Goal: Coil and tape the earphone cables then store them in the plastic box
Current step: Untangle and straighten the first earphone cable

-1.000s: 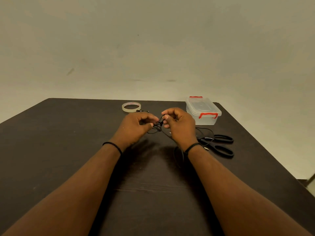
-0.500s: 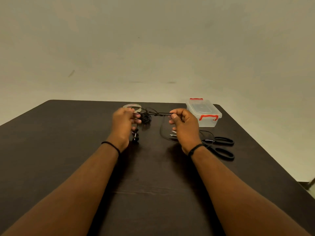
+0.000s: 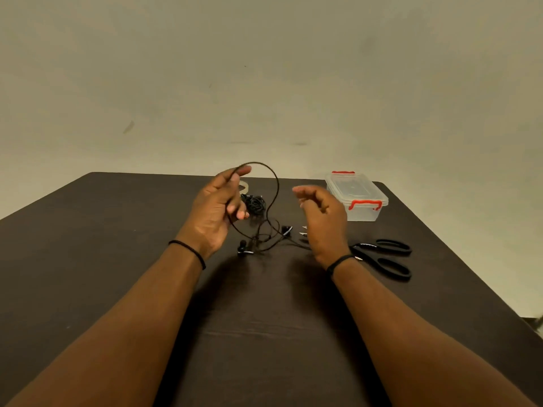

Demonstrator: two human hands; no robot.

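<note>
My left hand [image 3: 217,211] is raised above the dark table [image 3: 117,259] and holds a black earphone cable [image 3: 274,183], which arcs up over its fingers in a loop and drops to the table. The earbuds [image 3: 244,248] lie below between my hands. My right hand [image 3: 321,215] hovers to the right of the loop, fingers loosely curled, holding nothing. A second bundle of black cable [image 3: 255,202] lies behind the left hand. The clear plastic box [image 3: 357,195] with red latches stands shut at the back right. The tape roll [image 3: 245,188] peeks out behind my left hand.
Black scissors [image 3: 382,257] lie on the table right of my right wrist. Small pale bits [image 3: 302,230] sit near my right hand. The table's far edge meets a plain wall.
My hands were pulling the cable taut between them. The right hand has let go and the left hand has lifted, so the cable now stands in a loop over its fingers.
</note>
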